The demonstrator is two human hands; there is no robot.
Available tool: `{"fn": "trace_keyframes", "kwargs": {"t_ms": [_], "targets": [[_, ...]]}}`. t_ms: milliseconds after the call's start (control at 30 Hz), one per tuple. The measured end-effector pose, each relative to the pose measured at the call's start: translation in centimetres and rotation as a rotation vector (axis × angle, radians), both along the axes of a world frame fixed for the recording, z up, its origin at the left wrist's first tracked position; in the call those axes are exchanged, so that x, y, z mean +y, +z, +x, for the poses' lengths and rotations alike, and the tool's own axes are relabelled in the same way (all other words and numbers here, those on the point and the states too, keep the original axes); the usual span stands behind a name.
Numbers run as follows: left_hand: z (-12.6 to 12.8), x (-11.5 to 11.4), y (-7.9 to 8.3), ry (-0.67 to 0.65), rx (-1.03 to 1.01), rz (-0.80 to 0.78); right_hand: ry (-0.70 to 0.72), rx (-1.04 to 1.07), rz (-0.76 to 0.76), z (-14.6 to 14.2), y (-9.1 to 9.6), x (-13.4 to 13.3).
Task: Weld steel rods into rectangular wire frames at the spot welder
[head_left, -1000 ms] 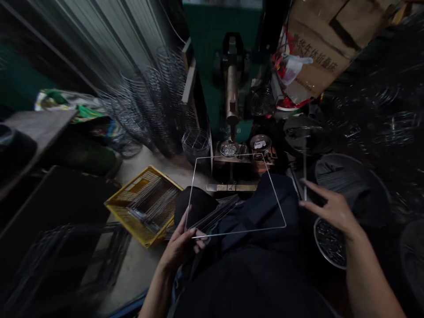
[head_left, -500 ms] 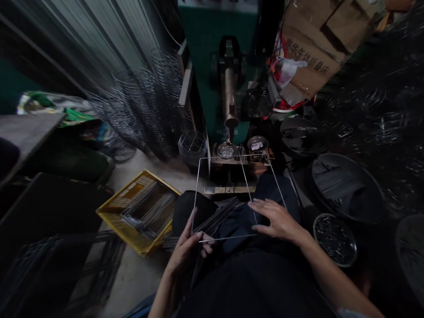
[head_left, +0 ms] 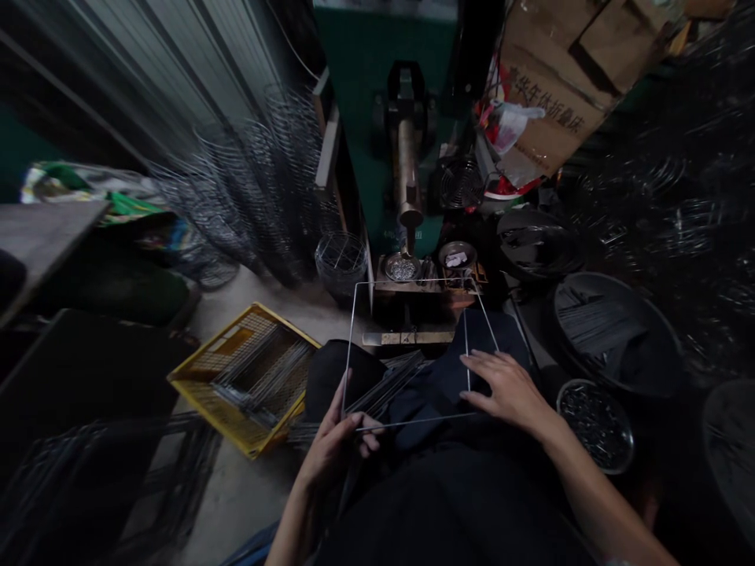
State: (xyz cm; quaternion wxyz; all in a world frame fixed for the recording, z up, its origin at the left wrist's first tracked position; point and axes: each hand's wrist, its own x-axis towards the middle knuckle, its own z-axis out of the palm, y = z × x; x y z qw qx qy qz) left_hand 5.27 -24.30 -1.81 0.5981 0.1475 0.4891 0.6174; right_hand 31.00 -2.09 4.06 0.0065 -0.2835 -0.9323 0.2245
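A thin rectangular wire frame (head_left: 352, 338) lies over my lap, its far side reaching the welder's small work stand (head_left: 425, 284). My left hand (head_left: 336, 444) pinches the frame's near left corner. My right hand (head_left: 510, 389) rests on the frame's right part with fingers pressed on a straight wire rod (head_left: 465, 342) that crosses the frame from front to back. A bundle of loose rods (head_left: 386, 385) lies on my knees under the frame.
A green spot-welding machine (head_left: 406, 157) stands ahead. A yellow crate (head_left: 251, 377) with wire grids sits at left. Stacks of wire racks (head_left: 253, 189) lean behind it. Dark basins (head_left: 616, 330) with rods and a bowl of small parts (head_left: 595, 424) are at right.
My right hand came back from the basin with a rod and laid it across the frame, then slid it rightwards. The left hand kept its grip on the corner.
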Motion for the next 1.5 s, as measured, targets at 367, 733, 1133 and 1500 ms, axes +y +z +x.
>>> {"fn": "trace_keyframes", "kwargs": {"t_ms": [367,733,1133,1500], "targets": [[0.6,1.2,-0.7,-0.065,-0.084,0.037,0.201,0.135,-0.154,-4.6,-0.3,-2.5],[0.6,1.1,-0.9,-0.029,-0.102,0.067,0.208,0.17,-0.176,-3.2,-0.3,-2.5],[0.7,0.6,-0.2,-0.013,-0.055,0.11,0.136,0.169,-0.221,-2.4,-1.0,-3.1],[1.3,-0.2,0.6,0.005,-0.052,0.149,0.174,0.201,-0.203,-2.1,-0.6,-3.5]]}}
